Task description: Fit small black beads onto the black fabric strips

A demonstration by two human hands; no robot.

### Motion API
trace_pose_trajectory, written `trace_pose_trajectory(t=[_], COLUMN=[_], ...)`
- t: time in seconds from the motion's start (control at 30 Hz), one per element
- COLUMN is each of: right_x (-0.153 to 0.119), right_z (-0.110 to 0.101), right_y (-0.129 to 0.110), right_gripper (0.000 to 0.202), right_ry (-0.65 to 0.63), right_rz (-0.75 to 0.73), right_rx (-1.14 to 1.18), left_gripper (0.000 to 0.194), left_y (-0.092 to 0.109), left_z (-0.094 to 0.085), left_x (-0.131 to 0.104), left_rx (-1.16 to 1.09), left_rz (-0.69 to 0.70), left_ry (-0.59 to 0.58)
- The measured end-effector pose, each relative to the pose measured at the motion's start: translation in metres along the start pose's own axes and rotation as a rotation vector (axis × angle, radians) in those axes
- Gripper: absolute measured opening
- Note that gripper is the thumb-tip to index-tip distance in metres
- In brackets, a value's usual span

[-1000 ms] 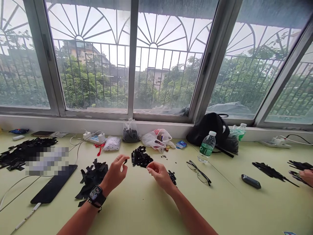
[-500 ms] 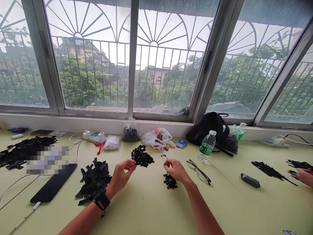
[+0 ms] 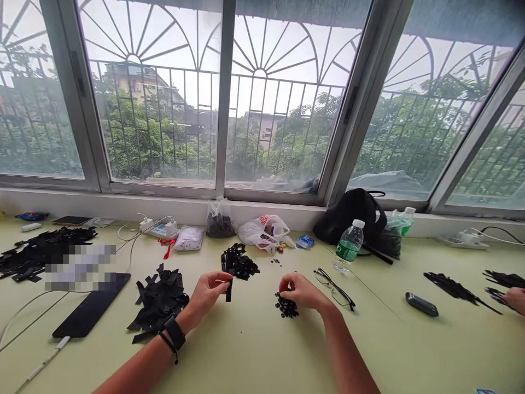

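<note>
The right grip (image 3: 302, 293) has left the near edge of the strip pile (image 3: 241, 262), where its fingertips were a second ago, and moved across to the ring pile (image 3: 289, 309), its fingers now lowered over the upper part of it. The left grip (image 3: 210, 289) has shifted a little to the right, and a black strip (image 3: 228, 290) now hangs straight down from its fingertips, where only a short dark bit showed at first. The watch (image 3: 175, 331) has turned its face out of view
</note>
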State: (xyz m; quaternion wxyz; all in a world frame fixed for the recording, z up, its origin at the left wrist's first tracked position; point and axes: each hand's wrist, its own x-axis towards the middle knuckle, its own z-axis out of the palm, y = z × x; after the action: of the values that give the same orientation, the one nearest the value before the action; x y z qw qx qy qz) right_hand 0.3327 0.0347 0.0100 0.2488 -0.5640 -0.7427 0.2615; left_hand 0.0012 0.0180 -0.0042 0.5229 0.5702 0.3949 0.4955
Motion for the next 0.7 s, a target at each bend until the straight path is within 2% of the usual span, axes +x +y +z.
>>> trace_pose_trajectory(t=[0.33, 0.53, 0.7], right_x=[0.0024, 0.0029, 0.0026], right_z=[0.0033, 0.002, 0.0053], right_y=[0.0061, 0.0088, 0.0085], right_gripper=[0.009, 0.012, 0.015], right_ry=[0.046, 0.01, 0.032], right_rz=[-0.016, 0.018, 0.023], right_rx=[0.055, 0.011, 0.063], left_gripper=[0.041, 0.05, 0.053], left_y=[0.002, 0.0043, 0.0064], left_z=[0.0013, 0.0002, -0.0001], left_x=[-0.0043, -0.0056, -0.0064], left_rx=[-0.069, -0.095, -0.13], left_rz=[-0.043, -0.055, -0.071], left_ry=[-0.015, -0.086, -0.126])
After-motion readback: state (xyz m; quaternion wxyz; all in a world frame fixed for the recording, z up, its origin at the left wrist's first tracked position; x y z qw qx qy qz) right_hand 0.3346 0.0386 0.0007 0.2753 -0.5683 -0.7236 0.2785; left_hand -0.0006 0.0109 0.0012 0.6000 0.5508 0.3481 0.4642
